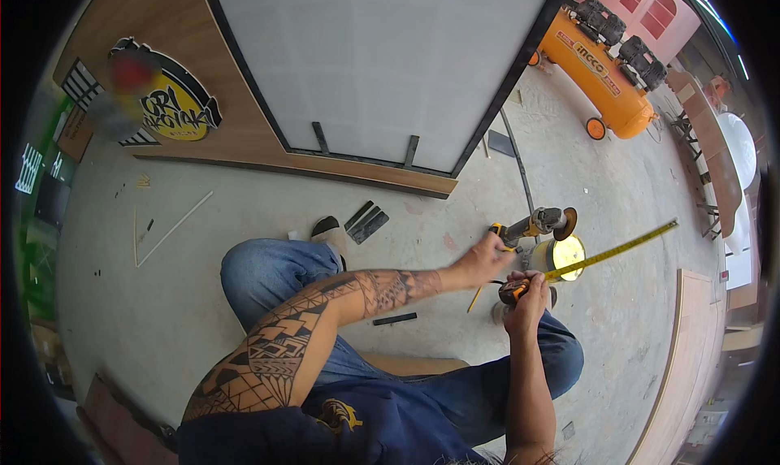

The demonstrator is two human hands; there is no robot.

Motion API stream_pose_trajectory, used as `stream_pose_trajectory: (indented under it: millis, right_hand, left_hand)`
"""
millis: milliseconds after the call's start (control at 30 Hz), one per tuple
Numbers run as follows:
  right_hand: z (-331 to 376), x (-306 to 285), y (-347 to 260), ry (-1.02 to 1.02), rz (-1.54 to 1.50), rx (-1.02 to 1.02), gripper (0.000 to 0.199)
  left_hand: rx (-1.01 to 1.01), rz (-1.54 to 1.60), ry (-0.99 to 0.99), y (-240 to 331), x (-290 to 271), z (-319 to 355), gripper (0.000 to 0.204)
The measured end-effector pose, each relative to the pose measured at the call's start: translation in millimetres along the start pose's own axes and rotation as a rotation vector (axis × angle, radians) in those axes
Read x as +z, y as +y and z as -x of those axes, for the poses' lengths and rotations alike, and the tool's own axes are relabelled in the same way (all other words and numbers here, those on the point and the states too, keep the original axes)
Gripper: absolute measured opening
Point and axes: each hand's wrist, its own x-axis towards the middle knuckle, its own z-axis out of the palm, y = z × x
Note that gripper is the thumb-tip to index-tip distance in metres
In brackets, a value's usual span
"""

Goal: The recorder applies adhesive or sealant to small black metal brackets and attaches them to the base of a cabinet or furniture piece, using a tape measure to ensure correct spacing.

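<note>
Head view: two bare hands, both out around 3 to 4 o'clock and near each other, but apart. The right hand [530,301] is wrapped round one black-and-orange tape measure [513,292] at 4 o'clock, its yellow metal blade [624,247] stretched out toward 2 o'clock. The left hand [479,262] is just beside one yellow-and-black angle grinder [532,224] at 3 o'clock; it's blurry, so I can't tell if it's gripping anything.

Other counts: one round can [568,256] with a bright yellow face, one thin yellow stick [474,300], one flat black bar [395,319] at 6, one orange air compressor [597,79] with two black motors at 2, and two short dark brackets [320,138] on a big pale panel [374,59] at 12. The dark flat pieces [366,222] near the middle bunch up, so no firm number.

Hard to see: fingers cover part of the tape case, the blade crosses in front of the can, and the panel's top is cut off.

Edges: the panel's wood-look base [366,171] ends in a corner toward 2 o'clock. Grey concrete floor [447,221] runs from there to the knees, and on to a pale wooden board [678,359] at 4.
</note>
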Motion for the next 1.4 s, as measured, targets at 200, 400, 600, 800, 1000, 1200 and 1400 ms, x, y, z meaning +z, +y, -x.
stream_pose_trajectory:
  millis: [200, 400, 600, 800, 1000, 1200, 1400]
  right_hand:
    - [5, 34, -14, 0.056, -0.048, -0.072, 0.034]
    - [5, 16, -18, 0.077, -0.018, -0.028, 0.035]
    - [6, 25, -15, 0.09, -0.004, -0.005, 0.035]
    - [9, 34, -22, 0.043, -0.014, 0.026, 0.035]
    - [9, 34, -25, 0.04, -0.025, 0.055, 0.035]
    - [10, 34, -26, 0.032, -0.023, 0.046, 0.034]
    - [10, 33, -24, 0.023, 0.003, 0.045, 0.035]
  left_hand:
    - [-0.078, -0.385, 0.706, -167, -177, -29, 0.015]
    - [-0.225, -0.353, 0.76, -154, -214, -62, 0.02]
    - [-0.286, -0.397, 0.771, -140, -215, -73, 0.019]
    - [-0.277, -0.462, 0.78, -143, -222, -76, 0.019]
    - [-0.227, -0.487, 0.826, -143, -222, -80, 0.018]
    - [-0.189, -0.495, 0.817, -141, -223, -79, 0.017]
    - [-0.196, -0.503, 0.822, -136, -225, -78, 0.017]
